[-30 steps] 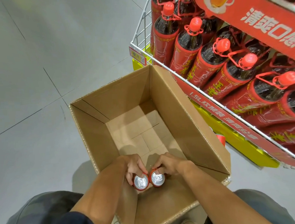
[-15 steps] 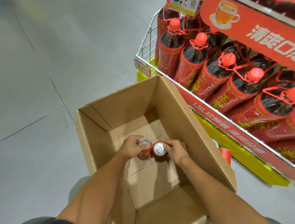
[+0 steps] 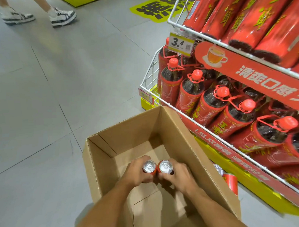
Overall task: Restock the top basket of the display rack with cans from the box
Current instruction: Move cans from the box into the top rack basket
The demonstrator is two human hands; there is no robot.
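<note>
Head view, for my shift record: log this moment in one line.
left hand: holds can | right hand: holds second can | over box

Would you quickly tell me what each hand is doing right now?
Left hand: closed on the left can.
Right hand: closed on the right can.

- Bright, even indoor light falls from overhead; the grey floor [image 3: 42,101] shows only a soft sheen.
- Faint shadows lie under the hands inside the cardboard box [image 3: 189,146].
- Plastic-wrapped bottles [image 3: 211,102] catch small glints.
- Wide-angle bending curves the rack [image 3: 161,99] wires; the edges look smeared and soft.
</note>
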